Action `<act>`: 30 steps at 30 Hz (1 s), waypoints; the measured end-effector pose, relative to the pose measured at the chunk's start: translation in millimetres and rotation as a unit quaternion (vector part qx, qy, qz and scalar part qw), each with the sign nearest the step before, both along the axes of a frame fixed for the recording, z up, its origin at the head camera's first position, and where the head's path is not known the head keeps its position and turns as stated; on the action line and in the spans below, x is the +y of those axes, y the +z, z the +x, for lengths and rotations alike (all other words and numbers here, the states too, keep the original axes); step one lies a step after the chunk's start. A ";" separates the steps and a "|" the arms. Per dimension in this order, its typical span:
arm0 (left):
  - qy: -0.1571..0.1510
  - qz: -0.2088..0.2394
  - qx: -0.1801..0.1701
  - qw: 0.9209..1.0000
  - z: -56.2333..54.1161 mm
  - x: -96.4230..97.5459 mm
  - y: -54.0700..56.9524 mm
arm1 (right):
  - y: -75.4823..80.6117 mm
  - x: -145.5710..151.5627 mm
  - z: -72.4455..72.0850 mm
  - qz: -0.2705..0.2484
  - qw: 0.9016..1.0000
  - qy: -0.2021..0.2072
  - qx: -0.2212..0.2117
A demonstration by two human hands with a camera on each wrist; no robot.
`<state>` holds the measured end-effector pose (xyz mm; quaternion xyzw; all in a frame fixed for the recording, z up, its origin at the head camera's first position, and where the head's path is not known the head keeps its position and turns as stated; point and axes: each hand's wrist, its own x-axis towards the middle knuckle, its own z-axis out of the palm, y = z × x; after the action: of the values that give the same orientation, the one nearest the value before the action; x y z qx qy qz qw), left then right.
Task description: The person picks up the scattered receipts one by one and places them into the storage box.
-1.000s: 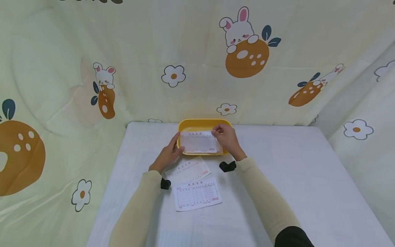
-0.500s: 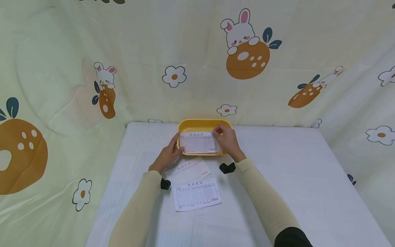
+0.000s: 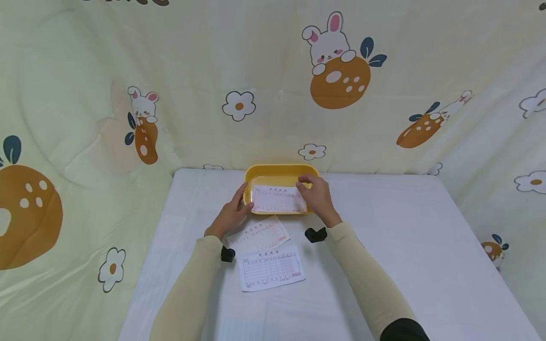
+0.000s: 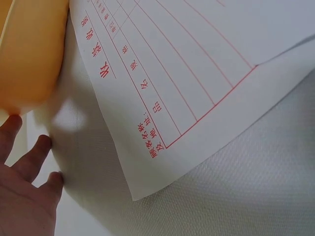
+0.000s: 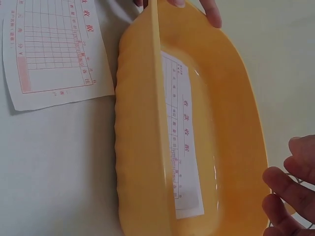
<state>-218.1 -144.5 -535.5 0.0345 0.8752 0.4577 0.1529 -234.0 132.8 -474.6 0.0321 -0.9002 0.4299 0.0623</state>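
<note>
A yellow tray (image 3: 281, 173) sits near the table's back edge. My left hand (image 3: 229, 215) holds its left end, with the thumb by the front corner and a finger along the side. Inside the tray lies a printed receipt slip (image 3: 277, 199), tilted against the front wall in the right wrist view. Over the tray's right end is my right hand (image 3: 316, 196), its thumb and fingers loosely bent close together near the rim. No slip shows between them.
Two more receipt slips rest on the white table in front of the tray: a red-lined slip (image 3: 260, 234) partly under a darker-printed slip (image 3: 270, 268). A patterned cloth (image 3: 277, 128) hangs right behind the table.
The upper slip in the tray has shifted slightly right and down, covering the slip under it. My right hand has moved slightly right; my left hand stays at the tray.
</note>
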 end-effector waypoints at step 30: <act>0.007 -0.001 -0.027 1.000 -7.2 -0.2 -7.2 | -4.0 23.5 62.3 -0.035 0.999 -0.013 0.027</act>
<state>-225.2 -144.8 -542.6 0.0158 0.8711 0.4591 0.1736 -171.7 156.3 -478.6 0.0301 -0.8827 0.4597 0.0930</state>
